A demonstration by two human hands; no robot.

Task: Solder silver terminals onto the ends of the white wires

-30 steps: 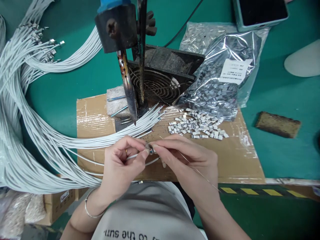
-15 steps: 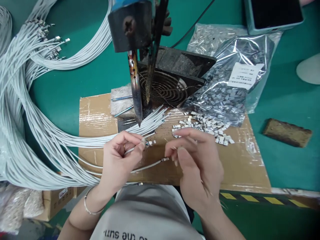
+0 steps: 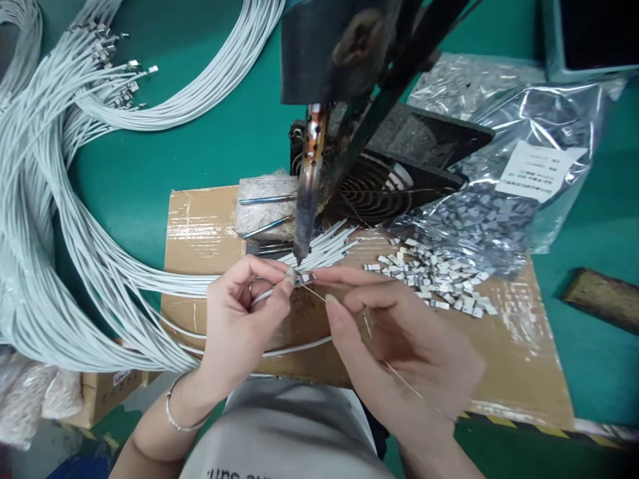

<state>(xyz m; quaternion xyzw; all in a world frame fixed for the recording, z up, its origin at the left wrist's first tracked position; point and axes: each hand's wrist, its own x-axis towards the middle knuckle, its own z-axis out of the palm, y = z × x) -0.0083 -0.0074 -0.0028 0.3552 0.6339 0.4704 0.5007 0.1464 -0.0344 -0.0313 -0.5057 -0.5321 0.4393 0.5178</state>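
Observation:
My left hand [image 3: 244, 319] pinches the end of a white wire [image 3: 264, 297], whose small metal terminal [image 3: 302, 279] sits right under the tip of the mounted soldering iron [image 3: 305, 199]. My right hand [image 3: 399, 332] pinches a thin strand of solder wire [image 3: 349, 332] that runs up to the terminal and back across my palm. Both hands hover over the taped cardboard sheet [image 3: 200, 226]. A loose white wire [image 3: 299, 346] lies on the cardboard below my hands.
A big bundle of white wires [image 3: 74, 219] curves over the green table [image 3: 150, 153] at the left. A black fan [image 3: 389, 179] stands behind the iron. Small metal terminals [image 3: 434, 279] spill from a plastic bag [image 3: 499, 199]. A brown block [image 3: 604, 299] lies at right.
My right hand went away to the right, then came back with the solder strand to the terminal. My left hand lifted the wire end up under the iron tip. The camera moved closer.

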